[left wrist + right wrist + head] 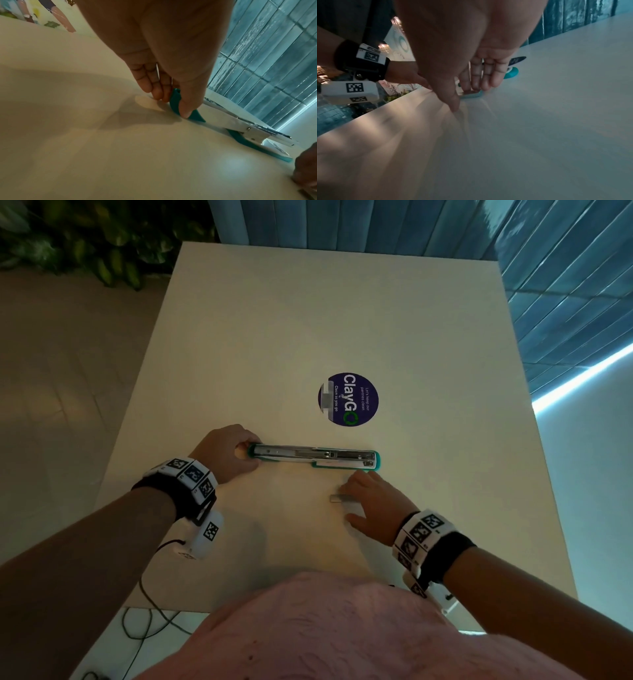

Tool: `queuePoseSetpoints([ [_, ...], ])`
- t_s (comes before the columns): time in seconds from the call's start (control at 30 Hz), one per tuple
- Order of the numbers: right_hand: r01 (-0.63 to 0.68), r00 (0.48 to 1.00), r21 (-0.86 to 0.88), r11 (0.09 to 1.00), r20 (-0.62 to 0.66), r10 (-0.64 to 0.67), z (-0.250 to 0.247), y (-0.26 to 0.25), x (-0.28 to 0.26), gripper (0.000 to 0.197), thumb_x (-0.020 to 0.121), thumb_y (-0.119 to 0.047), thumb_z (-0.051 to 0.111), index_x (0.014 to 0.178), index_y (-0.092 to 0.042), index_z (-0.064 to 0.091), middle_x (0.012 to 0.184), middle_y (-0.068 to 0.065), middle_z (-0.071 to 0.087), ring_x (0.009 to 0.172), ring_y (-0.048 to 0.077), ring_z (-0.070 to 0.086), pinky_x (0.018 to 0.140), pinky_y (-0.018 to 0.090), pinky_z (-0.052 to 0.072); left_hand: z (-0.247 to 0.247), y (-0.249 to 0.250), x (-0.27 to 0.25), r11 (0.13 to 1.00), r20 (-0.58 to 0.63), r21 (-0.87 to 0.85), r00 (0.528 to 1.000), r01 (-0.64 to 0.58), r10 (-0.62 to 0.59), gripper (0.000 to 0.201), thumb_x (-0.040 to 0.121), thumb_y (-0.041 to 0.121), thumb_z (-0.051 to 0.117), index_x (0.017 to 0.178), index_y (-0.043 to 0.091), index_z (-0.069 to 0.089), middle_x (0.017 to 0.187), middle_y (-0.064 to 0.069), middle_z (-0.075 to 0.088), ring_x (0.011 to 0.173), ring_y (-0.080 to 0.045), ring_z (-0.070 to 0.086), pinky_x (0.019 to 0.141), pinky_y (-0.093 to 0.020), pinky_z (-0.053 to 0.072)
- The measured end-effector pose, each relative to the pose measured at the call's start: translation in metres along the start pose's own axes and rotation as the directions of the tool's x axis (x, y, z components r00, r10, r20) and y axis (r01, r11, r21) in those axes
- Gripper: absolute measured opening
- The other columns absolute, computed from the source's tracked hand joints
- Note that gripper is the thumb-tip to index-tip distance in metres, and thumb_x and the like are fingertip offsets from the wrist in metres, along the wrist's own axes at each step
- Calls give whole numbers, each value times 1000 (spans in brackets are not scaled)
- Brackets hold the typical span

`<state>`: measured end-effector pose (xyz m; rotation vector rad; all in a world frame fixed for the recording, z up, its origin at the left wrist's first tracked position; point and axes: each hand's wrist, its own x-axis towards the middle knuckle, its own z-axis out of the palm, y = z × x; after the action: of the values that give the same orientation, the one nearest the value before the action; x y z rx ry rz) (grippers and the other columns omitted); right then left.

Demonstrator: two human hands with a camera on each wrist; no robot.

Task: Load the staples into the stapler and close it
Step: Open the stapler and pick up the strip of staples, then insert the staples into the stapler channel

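Note:
A teal stapler (315, 455) lies swung open flat across the white table (308, 320), its metal staple channel facing up. My left hand (239, 453) grips its left end; in the left wrist view thumb and fingers (171, 104) pinch the teal tip of the stapler (254, 134). A short grey strip of staples (335, 498) lies on the table just in front of the stapler. My right hand (359, 498) rests over the strip with fairly straight fingers, fingertips by the stapler's near edge (471, 96). The strip's right part is hidden under this hand (465, 97).
A round dark blue sticker (349, 398) sits on the table beyond the stapler. Green plants (85, 244) stand at the far left, a blue tiled wall (565, 268) at the right. A black cable (147, 611) hangs off the near left edge.

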<state>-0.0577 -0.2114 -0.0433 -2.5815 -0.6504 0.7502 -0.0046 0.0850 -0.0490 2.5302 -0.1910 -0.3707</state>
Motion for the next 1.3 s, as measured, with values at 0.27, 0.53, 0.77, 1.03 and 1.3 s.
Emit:
queuePoseSetpoints([
  [0.27, -24, 1000, 45, 999, -19, 25, 1, 1, 6, 20, 88, -20, 52, 105, -12, 59, 109, 11, 55, 106, 28, 47, 94, 39, 42, 3, -2, -1, 1000, -33, -6, 999, 3, -3, 32, 68, 18, 76, 98, 16, 66, 86, 2, 59, 78, -14, 53, 66, -8, 33],
  [0.53, 42, 937, 110, 993, -348, -1, -35, 5, 11, 8, 83, -19, 57, 90, -16, 58, 88, 4, 60, 83, 19, 46, 75, 37, 47, 3, -4, 0, 1000, -31, -16, 999, -15, 14, 31, 68, 17, 75, 98, 18, 66, 86, 1, 60, 78, -16, 54, 66, -12, 35],
  [0.77, -41, 967, 41, 998, -248, 50, -54, 16, 30, 20, 85, -19, 54, 103, -15, 59, 99, 4, 56, 90, 14, 42, 80, 30, 44, 4, -6, 0, 1000, -26, -16, 1000, -12, 12, 30, 69, 18, 75, 98, 19, 66, 78, 13, 53, 78, -15, 54, 66, -9, 33],
  [1.03, -60, 968, 71, 996, -239, 75, -47, 19, 32, 19, 83, -18, 55, 102, -16, 58, 99, 4, 55, 91, 15, 44, 80, 32, 47, 3, -5, 0, 1000, -17, -25, 1000, -6, 6, 31, 68, 20, 74, 98, 18, 66, 87, 0, 61, 81, -17, 56, 67, -9, 33],
  [1.3, -66, 969, 95, 993, -230, 87, -46, 21, 33, 19, 83, -17, 55, 102, -15, 57, 100, 4, 55, 90, 13, 42, 79, 27, 42, 3, -5, 1, 1000, -13, -26, 1000, -3, 3, 31, 67, 22, 73, 98, 18, 66, 87, -1, 62, 82, -17, 57, 68, -9, 35],
])
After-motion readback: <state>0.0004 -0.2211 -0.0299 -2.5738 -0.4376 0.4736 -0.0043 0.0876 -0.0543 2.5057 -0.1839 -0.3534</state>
